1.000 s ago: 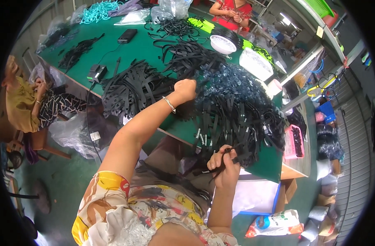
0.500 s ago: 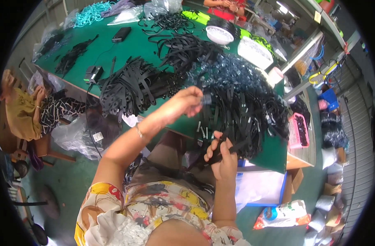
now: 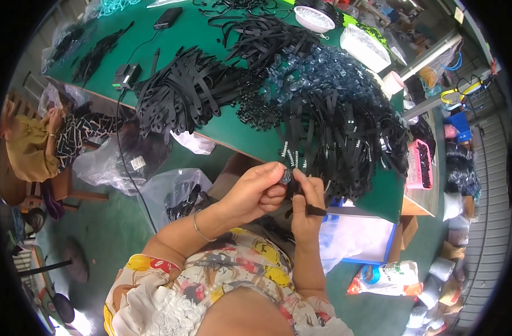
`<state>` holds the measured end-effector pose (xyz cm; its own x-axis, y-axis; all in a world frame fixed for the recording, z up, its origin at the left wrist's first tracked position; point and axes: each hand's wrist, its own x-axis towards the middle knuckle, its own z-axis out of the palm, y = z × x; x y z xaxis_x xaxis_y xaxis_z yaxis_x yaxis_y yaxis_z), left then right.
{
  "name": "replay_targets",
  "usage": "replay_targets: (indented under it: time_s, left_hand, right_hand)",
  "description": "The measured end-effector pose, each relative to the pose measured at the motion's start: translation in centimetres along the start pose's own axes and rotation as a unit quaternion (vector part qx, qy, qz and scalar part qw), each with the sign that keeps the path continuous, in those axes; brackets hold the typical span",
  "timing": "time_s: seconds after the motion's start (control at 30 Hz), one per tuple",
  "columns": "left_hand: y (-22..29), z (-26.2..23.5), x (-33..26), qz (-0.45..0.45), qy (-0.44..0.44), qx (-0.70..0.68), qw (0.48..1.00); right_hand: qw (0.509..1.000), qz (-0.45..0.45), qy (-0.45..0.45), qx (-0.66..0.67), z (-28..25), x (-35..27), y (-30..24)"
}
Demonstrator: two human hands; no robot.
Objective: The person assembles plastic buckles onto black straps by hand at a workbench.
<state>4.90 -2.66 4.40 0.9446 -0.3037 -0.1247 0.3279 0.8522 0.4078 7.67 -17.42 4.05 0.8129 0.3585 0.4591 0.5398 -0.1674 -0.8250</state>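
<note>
In front of my body, my left hand (image 3: 257, 189) pinches a small translucent dark plastic buckle (image 3: 286, 177) between thumb and finger. My right hand (image 3: 307, 206) is closed around a black strap (image 3: 316, 210), whose end sticks out to the right. The fingertips of both hands almost meet at the buckle, and whether strap and buckle touch is hidden. Just beyond them, black straps with white printing (image 3: 345, 148) hang over the table's front edge. Behind those lies a heap of translucent bluish-grey buckles (image 3: 334, 75), with small black parts (image 3: 257, 109) on its left.
More black straps (image 3: 180, 92) are piled on the green table (image 3: 113, 70), near a small black box with a cable (image 3: 127, 75). A white bowl (image 3: 314, 20), a white tray (image 3: 363, 49) and a pink basket (image 3: 418, 164) stand along the right. Another person (image 3: 29, 140) sits at left.
My left hand has come back from near the buckle heap, carrying a buckle down to my right hand. My right hand still holds the strap. The table appears higher in the picture.
</note>
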Motion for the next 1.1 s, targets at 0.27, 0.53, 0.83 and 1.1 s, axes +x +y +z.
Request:
replay_targets:
  time_s: [0.27, 0.53, 0.83, 1.1]
  left_hand:
    - [0.0, -0.5, -0.7, -0.025, -0.024, -0.063, 0.997]
    - [-0.7, -0.8, -0.9, -0.02, -0.047, -0.055, 0.997]
    - [-0.4, -1.3, -1.2, 0.163, 0.073, 0.462, 0.869]
    - [0.3, -2.0, -1.0, 0.113, 0.052, 0.42, 0.899]
  right_hand:
    - [0.998, -0.016, -0.001, -0.054, -0.1, -0.7, -0.1]
    - [1.0, -0.002, 0.014, 0.017, 0.8, -0.2, -0.3]
    - [0.998, -0.023, 0.031, -0.051, 0.9, 0.2, -0.5]
    - [0.934, 0.052, 0.046, 0.35, 1.0, -0.9, 0.9]
